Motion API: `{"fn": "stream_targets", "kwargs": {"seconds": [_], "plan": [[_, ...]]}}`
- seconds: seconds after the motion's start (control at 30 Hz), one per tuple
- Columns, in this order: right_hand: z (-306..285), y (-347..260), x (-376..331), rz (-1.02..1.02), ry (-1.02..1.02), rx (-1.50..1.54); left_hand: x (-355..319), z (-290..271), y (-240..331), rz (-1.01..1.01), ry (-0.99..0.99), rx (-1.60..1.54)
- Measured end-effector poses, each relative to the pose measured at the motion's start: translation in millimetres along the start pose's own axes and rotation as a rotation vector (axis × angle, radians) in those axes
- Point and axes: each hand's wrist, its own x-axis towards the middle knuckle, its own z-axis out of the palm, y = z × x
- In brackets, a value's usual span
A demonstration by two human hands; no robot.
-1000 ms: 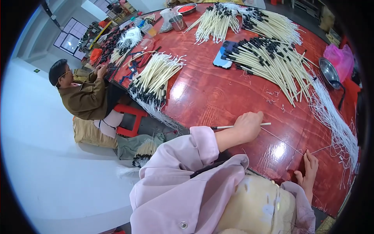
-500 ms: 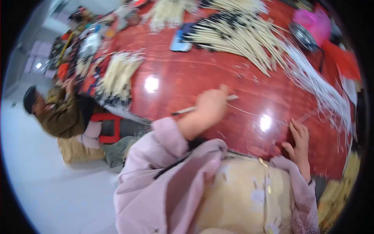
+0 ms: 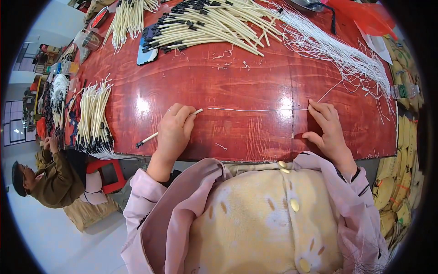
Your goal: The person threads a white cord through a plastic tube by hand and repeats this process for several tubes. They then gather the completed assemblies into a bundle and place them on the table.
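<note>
My left hand (image 3: 173, 130) is closed around a thin pale stick (image 3: 150, 137) with a black end, resting low over the red table. The stick's light tip pokes out past the fingers on the right. Just beyond that tip, a thin white string (image 3: 248, 109) runs nearly straight across the tabletop to my right hand (image 3: 326, 125). There the fingertips rest on the string, while the thumb stands apart from them. From those fingertips, string continues up toward a bundle of white strings (image 3: 328, 43). Whether the string's left end touches the stick is hard to tell.
A large pile of pale black-ended sticks (image 3: 214, 27) covers the far side, beside a blue phone-like object (image 3: 147, 52). Another stick bundle (image 3: 93, 114) sits at the left edge. A clear bottle (image 3: 405, 90) stands right. Another person (image 3: 54, 178) sits at the left.
The view has shifted, with the tabletop now squarer and sharper. My left hand has moved leftward away from my right, and more string shows between them. The stick stays in my left hand.
</note>
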Motion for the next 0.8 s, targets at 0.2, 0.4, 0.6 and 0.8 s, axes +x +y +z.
{"fn": "stream_targets", "kwargs": {"seconds": [0.2, 0.4, 0.6, 0.8], "plan": [[0, -7, 5, 0.003, 0.002, -0.014, 1, 5, 1, 0.043, 0.014, 0.023], [0, -9, 7, 0.005, 0.014, -0.046, 4, 7, 3, 0.052, 0.006, 0.022], [-1, -11, 9, 0.018, 0.003, -0.062, 6, 9, 6, 0.067, -0.001, 0.042], [-6, -14, 10, 0.039, -0.068, -0.089, 13, 18, 15, 0.096, 0.02, 0.072]]}}
